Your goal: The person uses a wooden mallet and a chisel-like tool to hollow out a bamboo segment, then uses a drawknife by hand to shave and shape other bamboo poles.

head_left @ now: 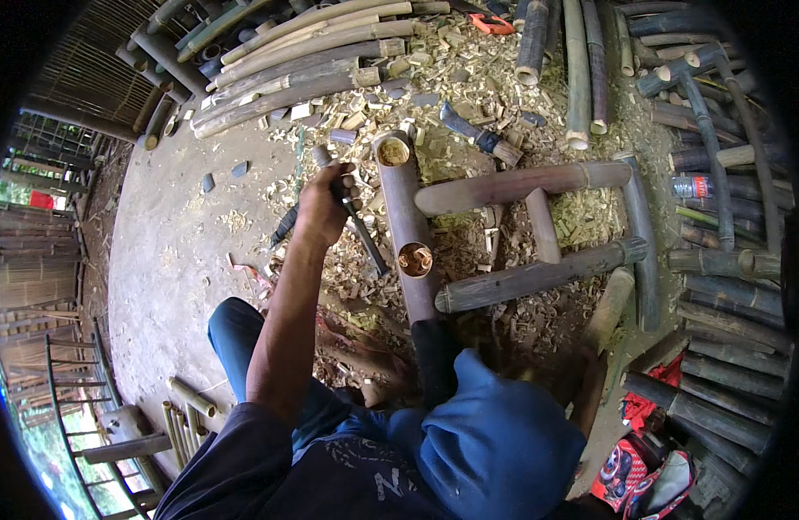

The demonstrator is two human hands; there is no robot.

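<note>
My left hand (324,208) is closed around the dark handle of a chisel-like tool (369,243), whose narrow dark blade slants down to the right. Beside it stretches a thick bamboo pole (405,204) with two round holes cut in its upper side, the nearer one rimmed with shavings. The blade's end is close to the pole but apart from it. Black cloth covers the pole's near end by my blue-trousered legs. Just beyond my fist shows a short wooden piece (321,156), and a dark wrapped handle (284,225) lies left of my wrist. My right hand does not show.
Right of the pole is a joined bamboo frame (547,225). A hatchet-like tool (477,134) lies among wood chips (451,78). Bamboo poles (304,78) are stacked at the back left, with more (729,338) along the right. A red bag (633,472) is at lower right.
</note>
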